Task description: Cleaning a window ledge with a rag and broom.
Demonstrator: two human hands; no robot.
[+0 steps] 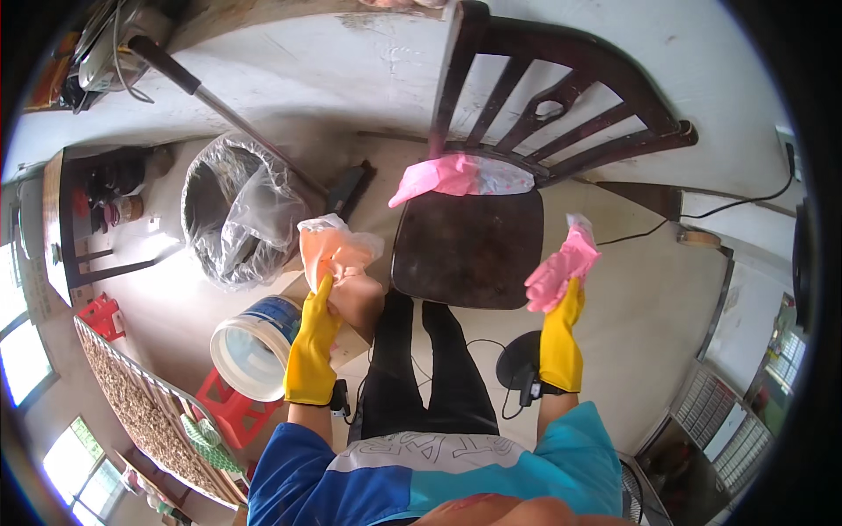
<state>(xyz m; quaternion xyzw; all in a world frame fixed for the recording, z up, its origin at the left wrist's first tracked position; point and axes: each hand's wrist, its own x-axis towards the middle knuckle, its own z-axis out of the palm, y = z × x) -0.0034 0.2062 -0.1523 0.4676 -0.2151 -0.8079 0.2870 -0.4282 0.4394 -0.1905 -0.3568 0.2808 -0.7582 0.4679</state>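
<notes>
My left hand (313, 342), in a yellow rubber glove, grips a crumpled peach-orange item (339, 263) with a whitish translucent edge, possibly a rubber glove. Out to the right, my right hand (563, 335), also in a yellow glove, holds a pink rubber glove (564, 266) with a pale cuff, its fingers pointing down and left. Between them stands a dark wooden chair (470, 250). Across the back of its seat lies another pink glove-like item (441, 176) with a pale patterned sleeve. My fingertips are partly hidden by the held items.
At left are a bin lined with clear plastic (240, 204), a white bucket (253, 348) on its side by a cardboard box (348, 345), and a red plastic stool (230, 407). A long-handled broom (217, 108) leans behind the bin. A black cable (635, 235) crosses the floor at right.
</notes>
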